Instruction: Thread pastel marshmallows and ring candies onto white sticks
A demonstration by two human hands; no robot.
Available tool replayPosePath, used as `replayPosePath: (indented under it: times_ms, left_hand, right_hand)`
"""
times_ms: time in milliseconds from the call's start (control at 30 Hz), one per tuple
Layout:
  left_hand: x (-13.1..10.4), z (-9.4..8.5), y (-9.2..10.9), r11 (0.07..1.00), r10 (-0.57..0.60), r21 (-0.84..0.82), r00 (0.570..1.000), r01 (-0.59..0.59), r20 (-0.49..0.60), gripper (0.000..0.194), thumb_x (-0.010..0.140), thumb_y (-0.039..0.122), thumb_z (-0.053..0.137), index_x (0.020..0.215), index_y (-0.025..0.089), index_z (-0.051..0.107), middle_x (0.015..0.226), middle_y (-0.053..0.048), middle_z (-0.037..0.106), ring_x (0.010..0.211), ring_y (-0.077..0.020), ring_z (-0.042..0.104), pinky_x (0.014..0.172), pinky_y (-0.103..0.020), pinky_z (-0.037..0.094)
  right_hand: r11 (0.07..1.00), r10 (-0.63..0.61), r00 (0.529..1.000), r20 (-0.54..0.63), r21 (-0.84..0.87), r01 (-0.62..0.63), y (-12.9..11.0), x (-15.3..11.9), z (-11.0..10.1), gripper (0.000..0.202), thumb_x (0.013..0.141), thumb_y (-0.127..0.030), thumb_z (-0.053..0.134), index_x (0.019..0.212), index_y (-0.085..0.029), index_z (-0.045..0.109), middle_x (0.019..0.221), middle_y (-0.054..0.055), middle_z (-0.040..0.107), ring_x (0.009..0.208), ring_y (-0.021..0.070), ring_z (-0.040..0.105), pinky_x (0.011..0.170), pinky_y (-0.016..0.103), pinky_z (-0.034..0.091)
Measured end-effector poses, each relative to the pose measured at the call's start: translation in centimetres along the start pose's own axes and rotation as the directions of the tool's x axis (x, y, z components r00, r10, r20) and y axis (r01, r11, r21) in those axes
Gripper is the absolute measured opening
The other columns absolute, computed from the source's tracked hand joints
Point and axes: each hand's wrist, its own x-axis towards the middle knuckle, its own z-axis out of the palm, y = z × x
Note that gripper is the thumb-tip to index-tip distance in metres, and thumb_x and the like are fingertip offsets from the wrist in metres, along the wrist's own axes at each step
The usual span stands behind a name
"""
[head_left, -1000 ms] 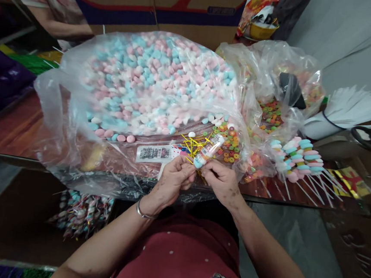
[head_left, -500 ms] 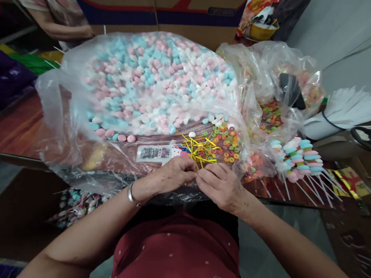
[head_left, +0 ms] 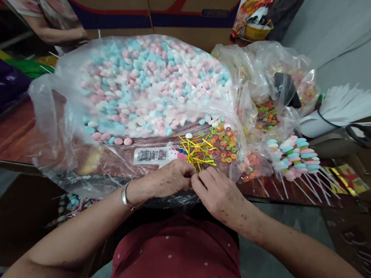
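Note:
My left hand and my right hand meet at the table's front edge, fingers pinched together. Whatever lies between the fingertips is hidden or too small to name. Just beyond them is a loose pile of gold twist ties. Ring-shaped gummy candies in orange, green and red lie to the right of the ties. On the left, a white printed label strip lies flat. Behind stands a big clear plastic bag full of pink, blue and white candies.
At the right lie candy skewers on white sticks, near a holder of white sticks. Further bags of ring candies sit behind. An open box stands below the table at left. Another person's arm shows at the far left.
The view has shifted slightly, so the table things sit a little further left. My hands stay together at the edge, the right one lower with its fingers more curled.

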Motion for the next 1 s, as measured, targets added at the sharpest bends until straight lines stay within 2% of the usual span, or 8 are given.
replayPosePath:
  times_ms: [233, 367, 533, 600, 700, 767, 867, 1000]
  left_hand:
    - [-0.4, 1.8, -0.2, 0.872, 0.273, 0.457, 0.95, -0.178, -0.151, 0.018, 0.076, 0.002, 0.046, 0.071, 0.015, 0.059, 0.063, -0.001, 0.058, 0.057, -0.0134, 0.048, 0.053, -0.023, 0.036]
    - [0.0, 3.1, -1.0, 0.575, 0.605, 0.809, 0.731, -0.126, -0.316, 0.021, 0.088, 0.003, 0.039, 0.085, 0.014, 0.057, 0.075, -0.006, 0.057, 0.065, -0.0177, 0.049, 0.06, -0.028, 0.039]
    - [0.6, 3.2, -2.4, 0.421, 0.854, 0.894, 0.399, -0.155, -0.333, 0.01, 0.088, 0.01, 0.053, 0.09, 0.016, 0.061, 0.089, -0.01, 0.061, 0.08, -0.0202, 0.051, 0.074, -0.034, 0.04]
    - [0.4, 3.2, -2.4, 0.554, 0.798, 0.794, 0.43, -0.25, -0.422, 0.008, 0.086, 0.013, 0.056, 0.087, 0.017, 0.063, 0.078, -0.007, 0.061, 0.073, -0.0187, 0.05, 0.071, -0.033, 0.039]
    - [-0.2, 2.4, -1.3, 0.875, 0.469, 0.247, 0.603, -0.417, -0.645, 0.016, 0.09, 0.021, 0.053, 0.085, 0.016, 0.067, 0.073, -0.005, 0.063, 0.071, -0.0182, 0.054, 0.07, -0.032, 0.042]
    - [-0.9, 1.2, -0.2, 0.855, 0.284, -0.139, 0.675, -0.5, -0.681, 0.021, 0.088, 0.032, 0.056, 0.091, 0.018, 0.071, 0.081, -0.006, 0.069, 0.079, -0.0205, 0.061, 0.076, -0.033, 0.045]
    - [-2.4, -1.1, 1.1, 0.675, 0.374, -0.295, 0.659, -0.676, -0.652, 0.042, 0.089, 0.051, 0.047, 0.079, 0.021, 0.074, 0.069, -0.005, 0.071, 0.074, -0.0222, 0.064, 0.076, -0.036, 0.049]
    - [-4.3, -2.5, 1.0, 0.762, 0.421, -0.372, 0.842, -0.53, -0.337, 0.061, 0.092, 0.058, 0.039, 0.066, 0.016, 0.075, 0.057, -0.01, 0.069, 0.059, -0.0228, 0.063, 0.066, -0.038, 0.051]
  right_hand:
    - [0.991, 0.122, 0.992, -0.002, -0.051, -0.122, -0.1, 0.4, 0.7, 0.022, 0.088, -0.009, 0.042, 0.084, -0.013, 0.063, 0.075, 0.009, 0.06, 0.07, 0.0192, 0.05, 0.057, 0.029, 0.036]
    - [0.872, 0.458, 0.887, -0.06, 0.227, -0.434, 1.2, 1.8, 1.9, 0.022, 0.088, -0.015, 0.044, 0.074, -0.017, 0.06, 0.068, 0.004, 0.059, 0.063, 0.0143, 0.05, 0.058, 0.026, 0.036]
    - [0.413, 0.746, 0.665, 0.039, 0.756, -0.508, 2.3, 3.8, 2.5, 0.017, 0.084, -0.023, 0.047, 0.07, -0.019, 0.056, 0.062, -0.004, 0.054, 0.058, 0.0099, 0.049, 0.057, 0.022, 0.038]
    - [0.325, 0.767, 0.64, 0.039, 0.837, -0.44, 2.1, 4.3, 2.3, 0.018, 0.084, -0.025, 0.048, 0.069, -0.019, 0.055, 0.062, -0.004, 0.053, 0.058, 0.0094, 0.048, 0.056, 0.021, 0.038]
    - [0.343, 0.723, 0.691, -0.01, 0.874, -0.346, 0.8, 4.8, 1.8, 0.017, 0.084, -0.023, 0.048, 0.07, -0.018, 0.056, 0.065, -0.004, 0.055, 0.06, 0.0092, 0.049, 0.058, 0.021, 0.039]
    - [0.399, 0.659, 0.75, -0.057, 0.872, -0.284, 0.0, 5.2, 1.5, 0.016, 0.084, -0.02, 0.048, 0.07, -0.018, 0.056, 0.066, -0.003, 0.056, 0.061, 0.0088, 0.049, 0.059, 0.021, 0.04]
    - [0.416, 0.646, 0.757, -0.096, 0.876, -0.244, -0.6, 5.7, 1.3, 0.017, 0.083, -0.018, 0.049, 0.067, -0.018, 0.054, 0.062, -0.004, 0.052, 0.057, 0.0076, 0.046, 0.056, 0.02, 0.038]
    - [0.355, 0.714, 0.694, -0.092, 0.902, -0.247, -1.0, 6.0, 1.0, 0.017, 0.085, -0.02, 0.048, 0.07, -0.018, 0.055, 0.062, -0.004, 0.052, 0.058, 0.008, 0.048, 0.056, 0.02, 0.039]
